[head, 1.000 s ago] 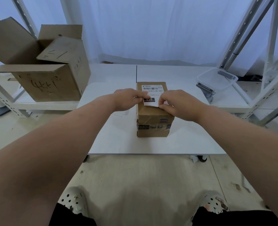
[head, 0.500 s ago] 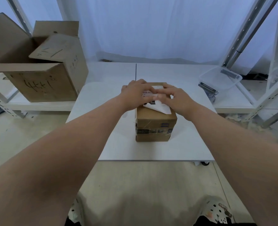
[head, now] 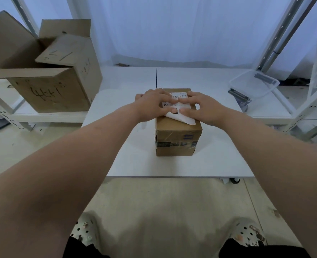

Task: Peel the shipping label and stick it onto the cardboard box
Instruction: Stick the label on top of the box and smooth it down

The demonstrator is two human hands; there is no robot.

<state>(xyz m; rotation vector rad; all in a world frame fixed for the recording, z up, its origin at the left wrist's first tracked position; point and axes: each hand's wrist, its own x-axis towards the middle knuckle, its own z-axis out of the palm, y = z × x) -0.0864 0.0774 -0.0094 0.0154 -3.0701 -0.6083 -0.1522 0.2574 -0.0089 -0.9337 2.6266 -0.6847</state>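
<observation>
Label [head: 178,99] lies on the top face of the box [head: 178,138], which stands on the counter [head: 135,161]. The barcode end faces the far edge of the box and reads flat.

Hand state:
- Left hand [head: 153,105] rests on the left part of the box top, with its fingers [head: 163,94] straight, spread wide and pressing down on the label. It holds nothing.
- Right hand [head: 205,108] mirrors it on the right part of the box top, fingers likewise spread and flat. It holds nothing.
- Both thumbs meet near the middle of the box top and bear on the label.

Change: one second ago both hands pinched the near edge of the label. They now lie flat on it, and more of the printed face shows between them. This indicates that the step has passed from peeling and placing to smoothing.

Remaining fault: a white flap [head: 184,119] stands lifted and curled toward the near edge of the box. Whether it is unstuck label or backing sheet cannot be told. The task is therefore judged nearly complete, but not finished until this strip is pressed flat or removed.

Surroundings: an open carton [head: 48,86] stands well left of the box, and a clear tub [head: 254,84] sits well right of it.
</observation>
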